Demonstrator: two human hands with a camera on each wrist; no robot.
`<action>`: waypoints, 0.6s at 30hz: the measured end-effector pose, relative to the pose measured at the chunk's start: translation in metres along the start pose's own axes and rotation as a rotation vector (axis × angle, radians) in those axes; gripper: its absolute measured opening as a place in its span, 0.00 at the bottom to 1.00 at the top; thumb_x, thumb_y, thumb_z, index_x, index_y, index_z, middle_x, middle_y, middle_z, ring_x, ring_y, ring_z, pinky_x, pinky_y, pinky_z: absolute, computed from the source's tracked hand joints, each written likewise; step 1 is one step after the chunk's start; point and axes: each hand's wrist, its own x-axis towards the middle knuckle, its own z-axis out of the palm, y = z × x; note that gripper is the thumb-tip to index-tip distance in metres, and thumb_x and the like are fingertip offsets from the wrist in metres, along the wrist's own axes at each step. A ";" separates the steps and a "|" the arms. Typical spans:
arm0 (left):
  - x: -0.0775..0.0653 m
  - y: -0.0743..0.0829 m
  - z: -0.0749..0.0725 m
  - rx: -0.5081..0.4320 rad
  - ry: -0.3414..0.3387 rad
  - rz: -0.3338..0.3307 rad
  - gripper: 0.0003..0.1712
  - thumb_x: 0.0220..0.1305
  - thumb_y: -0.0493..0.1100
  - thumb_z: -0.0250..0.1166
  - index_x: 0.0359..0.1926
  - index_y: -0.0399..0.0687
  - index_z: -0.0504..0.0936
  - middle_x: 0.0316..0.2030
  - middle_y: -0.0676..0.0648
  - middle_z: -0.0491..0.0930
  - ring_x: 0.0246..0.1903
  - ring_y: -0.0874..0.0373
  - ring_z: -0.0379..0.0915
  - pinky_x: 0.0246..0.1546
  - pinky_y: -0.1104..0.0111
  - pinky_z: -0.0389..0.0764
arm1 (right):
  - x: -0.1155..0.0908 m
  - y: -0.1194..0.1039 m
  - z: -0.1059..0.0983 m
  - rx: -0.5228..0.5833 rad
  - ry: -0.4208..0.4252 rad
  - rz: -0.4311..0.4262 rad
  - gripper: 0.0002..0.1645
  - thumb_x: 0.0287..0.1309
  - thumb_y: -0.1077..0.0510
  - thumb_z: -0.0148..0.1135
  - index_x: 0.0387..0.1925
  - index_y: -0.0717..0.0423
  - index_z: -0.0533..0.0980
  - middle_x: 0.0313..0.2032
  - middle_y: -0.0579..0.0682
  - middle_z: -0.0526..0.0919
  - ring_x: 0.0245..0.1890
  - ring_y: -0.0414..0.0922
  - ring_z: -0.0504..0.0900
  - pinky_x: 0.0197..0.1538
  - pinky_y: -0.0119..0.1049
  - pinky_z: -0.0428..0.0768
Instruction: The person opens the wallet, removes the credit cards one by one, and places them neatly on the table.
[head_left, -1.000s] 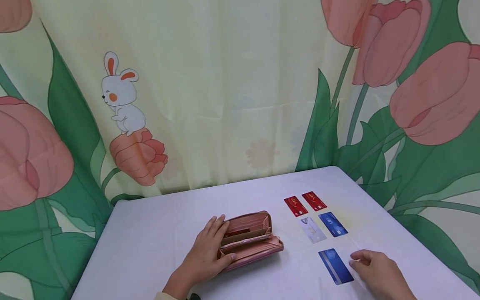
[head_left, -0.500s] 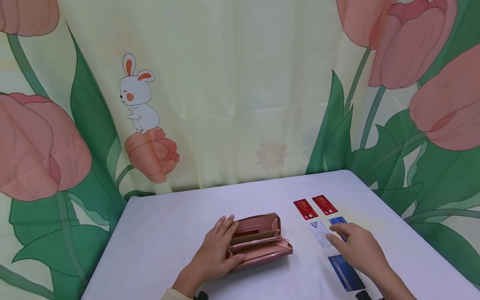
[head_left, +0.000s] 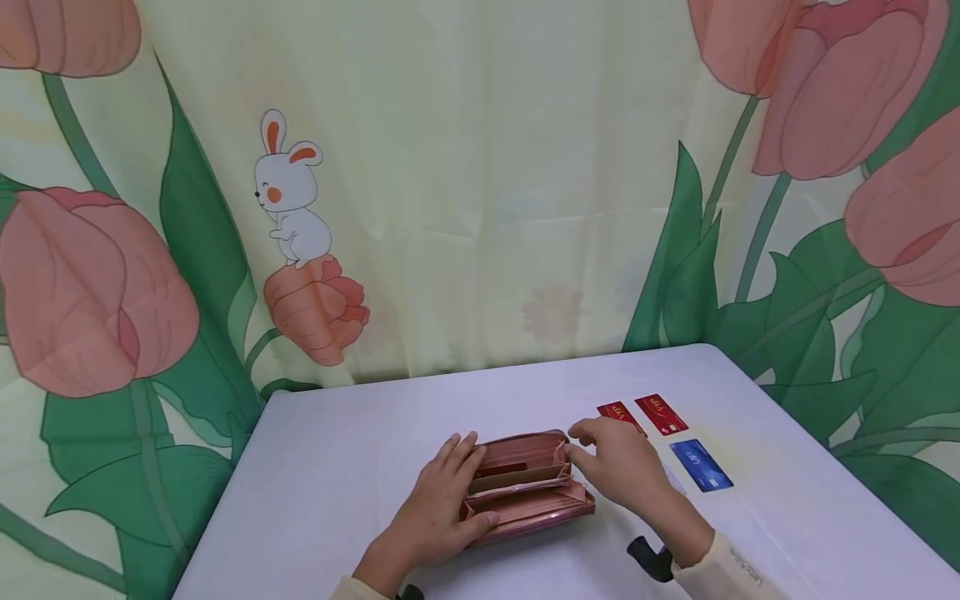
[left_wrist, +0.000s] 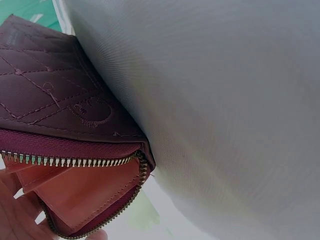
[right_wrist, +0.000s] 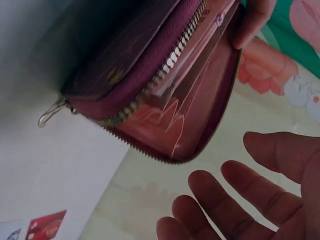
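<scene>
Wallet (head_left: 528, 507) gapes well inside the counter's far edge (head_left: 450, 390), left hand (head_left: 441, 504) spread over one end; right hand (head_left: 624, 468), loosely spread, has shifted off the blue card (head_left: 701, 465) to the other, apparently focusing work there.

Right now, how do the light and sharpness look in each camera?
Head view: bright, fairly even light on the tablecloth and wallet; left wrist view: zipper teeth crisp, tablecloth grey and hazy; right wrist view: dimmer, right hand in shade, the wallet's outer cover dark and soft, some zipper teeth glinting.
</scene>
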 end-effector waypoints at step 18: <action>-0.002 0.001 -0.001 0.046 0.019 0.023 0.50 0.67 0.68 0.62 0.81 0.48 0.60 0.82 0.47 0.51 0.82 0.45 0.42 0.73 0.41 0.61 | 0.025 -0.037 0.055 -0.148 -0.057 -0.229 0.03 0.58 0.59 0.77 0.31 0.53 0.88 0.25 0.45 0.87 0.22 0.38 0.75 0.31 0.36 0.80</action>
